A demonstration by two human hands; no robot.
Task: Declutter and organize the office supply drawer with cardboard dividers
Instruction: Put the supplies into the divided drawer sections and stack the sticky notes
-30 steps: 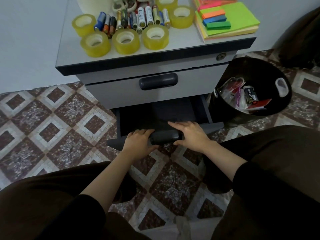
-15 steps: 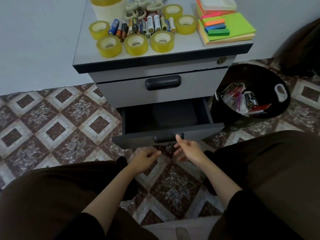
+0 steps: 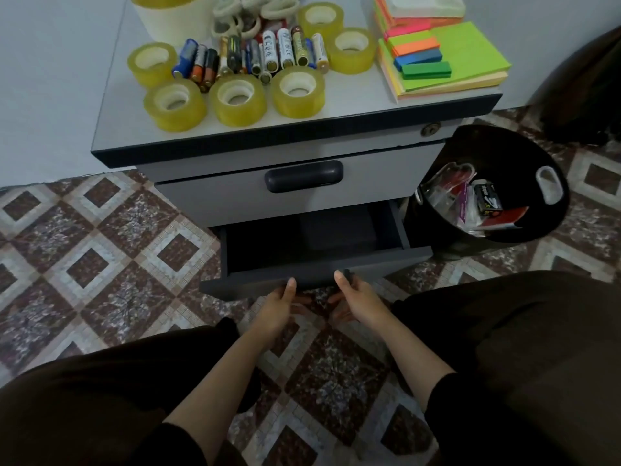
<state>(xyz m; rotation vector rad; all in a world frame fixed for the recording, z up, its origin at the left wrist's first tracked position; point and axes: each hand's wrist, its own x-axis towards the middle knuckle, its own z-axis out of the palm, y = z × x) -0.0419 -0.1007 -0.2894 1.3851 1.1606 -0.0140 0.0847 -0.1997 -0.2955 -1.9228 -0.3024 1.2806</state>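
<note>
The lower drawer [image 3: 235, 287] of a grey cabinet stands pulled open, and its dark inside shows nothing in it. My left hand [image 3: 275, 307] and my right hand [image 3: 359, 304] are side by side at the drawer's front. Each thumb lies on the dark handle [image 3: 316, 280] and the fingers curl under the front edge. On the cabinet top sit several yellow tape rolls [image 3: 237, 99], a row of batteries [image 3: 255, 55], scissors [image 3: 248, 15] and stacked sticky notes [image 3: 447, 62]. No cardboard dividers are in view.
The upper drawer [image 3: 302, 176] is closed. A black bin [image 3: 504, 156] with packaging scraps stands right of the cabinet, close to the open drawer. A large pale tape roll [image 3: 168, 15] sits at the back left of the top. My knees flank a patterned tile floor [image 3: 100, 247].
My hands left the handle and drew back half a second ago. Now they are back at the drawer front, thumbs on the handle and fingers underneath. The drawer stays open.
</note>
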